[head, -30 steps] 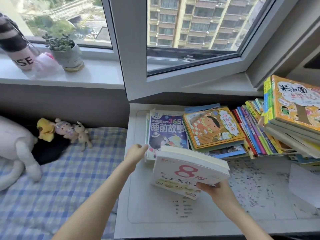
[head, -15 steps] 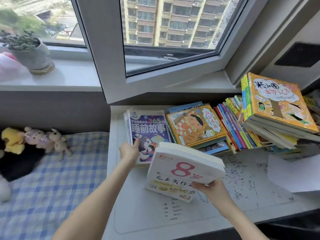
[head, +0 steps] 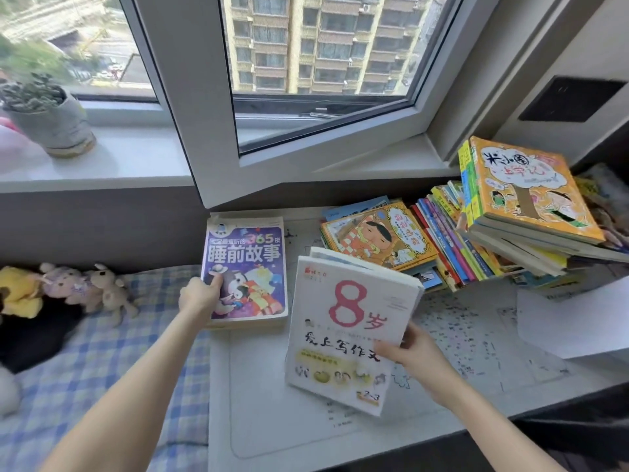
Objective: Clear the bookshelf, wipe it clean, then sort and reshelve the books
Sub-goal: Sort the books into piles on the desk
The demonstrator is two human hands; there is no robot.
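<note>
A thick purple storybook [head: 250,264] lies flat at the back left of the white desk [head: 272,427]. My left hand [head: 200,294] grips its left edge, thumb on the cover. My right hand [head: 413,352] holds a white book with a red 8 [head: 347,328] by its right side, tilted up above the desk. Behind it lies an orange picture book [head: 377,236] on a low pile. Further right, a row of thin books [head: 452,240] leans under a stack topped by an orange comic book [head: 524,185].
An open window sash [head: 306,144] juts over the desk's back. A potted succulent [head: 47,114] stands on the sill. To the left is a checked bed [head: 85,362] with small plush toys [head: 75,287]. A white sheet of paper [head: 571,321] lies at the right.
My left hand has closed on the purple storybook's left edge and shifted it left, away from the orange pile. The white book in my right hand has tipped more upright.
</note>
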